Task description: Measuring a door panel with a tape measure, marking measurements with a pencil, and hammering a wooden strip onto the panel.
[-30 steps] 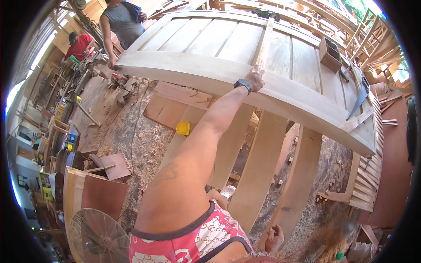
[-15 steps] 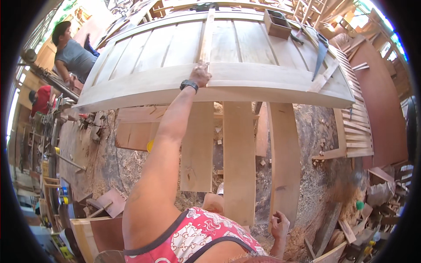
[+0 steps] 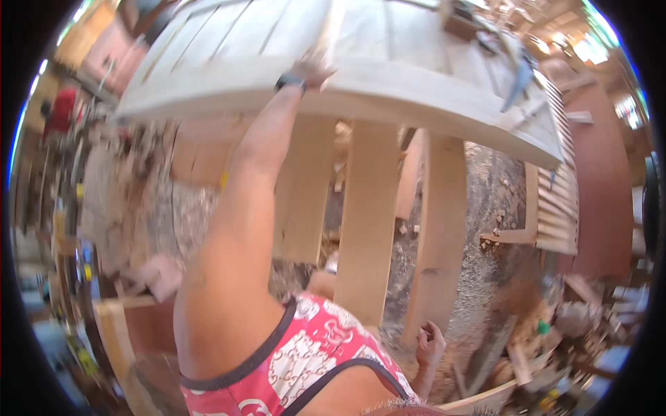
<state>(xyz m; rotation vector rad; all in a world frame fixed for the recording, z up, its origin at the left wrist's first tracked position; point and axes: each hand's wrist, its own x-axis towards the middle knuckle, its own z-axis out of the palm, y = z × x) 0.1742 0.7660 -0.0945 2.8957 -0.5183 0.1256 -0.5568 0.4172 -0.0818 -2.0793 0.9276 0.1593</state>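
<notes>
My left hand point(image 3: 313, 69), with a dark watch on the wrist, reaches forward to the near rail of a large pale wooden door panel point(image 3: 229, 97). Its fingers are closed round the near end of a long narrow wooden strip point(image 3: 334, 24) that lies across the panel's grooved boards; motion blurs the grip. Low on the right, my right hand point(image 3: 430, 343) hangs beside my body, fingers loosely curled and apart, holding nothing. Nearest to it is a long plank point(image 3: 438, 243), one of several below the panel's near edge.
On the panel's right side are a wooden box point(image 3: 460, 21) and a blue-bladed handsaw point(image 3: 519, 87). A slatted wooden frame point(image 3: 557, 208) and a reddish sheet point(image 3: 603, 173) stand to the right. Shavings and offcuts cover the floor. Another person point(image 3: 142, 14) shows partly at the far left.
The view has tilted and blurred, so the panel sits higher in the picture. My left hand stays at the strip's near end; my right hand still hangs low. The person at left is now mostly cut off.
</notes>
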